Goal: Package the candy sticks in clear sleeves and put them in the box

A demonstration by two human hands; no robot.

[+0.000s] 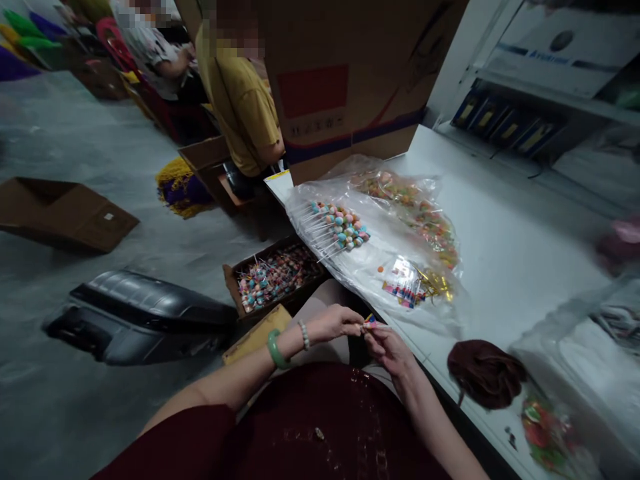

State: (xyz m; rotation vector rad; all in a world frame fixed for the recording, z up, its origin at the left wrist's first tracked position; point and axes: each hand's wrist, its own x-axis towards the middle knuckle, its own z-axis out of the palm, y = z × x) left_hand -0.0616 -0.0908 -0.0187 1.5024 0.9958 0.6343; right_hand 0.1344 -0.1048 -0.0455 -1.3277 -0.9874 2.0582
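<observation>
My left hand point(337, 325), with a green bangle and a beaded bracelet at the wrist, pinches a small printed label point(370, 319) in blue, yellow and red. Fingertips of my right hand point(390, 353) close on the same spot, where a white stick point(383, 327) like a lollipop's shows; its head is hidden by the fingers. Beyond them, rows of pink and blue lollipops point(345, 227) lie on a clear plastic sheet point(370, 267). More printed labels point(405, 293) and gold twist ties point(437, 285) are close to my hands on that sheet.
An open box of wrapped lollipops point(277, 273) stands left of the white table point(505, 247). Colourful sweets point(430, 213) lie along the sheet's far side. A large carton point(345, 87) rises behind. A dark red cloth item point(485, 373) sits at right. Co-workers point(245, 113) sit at upper left.
</observation>
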